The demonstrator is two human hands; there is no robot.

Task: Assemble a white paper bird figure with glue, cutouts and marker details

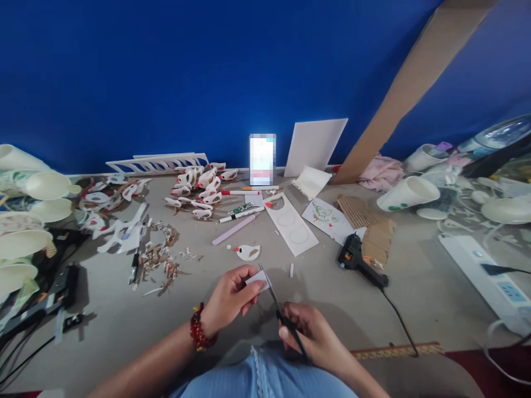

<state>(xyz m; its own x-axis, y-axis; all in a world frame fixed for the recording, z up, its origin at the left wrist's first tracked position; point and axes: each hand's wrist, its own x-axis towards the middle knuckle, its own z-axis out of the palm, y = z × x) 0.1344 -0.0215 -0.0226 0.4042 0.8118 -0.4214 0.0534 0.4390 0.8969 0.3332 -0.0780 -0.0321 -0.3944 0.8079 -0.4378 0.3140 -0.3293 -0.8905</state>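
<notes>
While the left hand (228,298) pinches a small white paper piece (260,276), the right hand (309,330) is clamped on the scissors (274,301), their blades at the paper's right edge.
On the right of the tabletop (257,345), one white cup (420,160) has a purple item (442,147) at its mouth; a second, green-marked cup (409,194) leans over, contents unclear, and one clear bottle (504,135) lies behind. Several cups (50,185) lie stacked on their sides at far left, too overlapped to count or see into. One white bird cutout (249,252) lies just beyond the left hand; farther back is a pile of birds (203,185), over ten but not exactly countable. One glue gun (360,261), one power strip (487,282), one lilac stick (233,230) and one white card strip (291,225) with two drawn ovals complete the count.
</notes>
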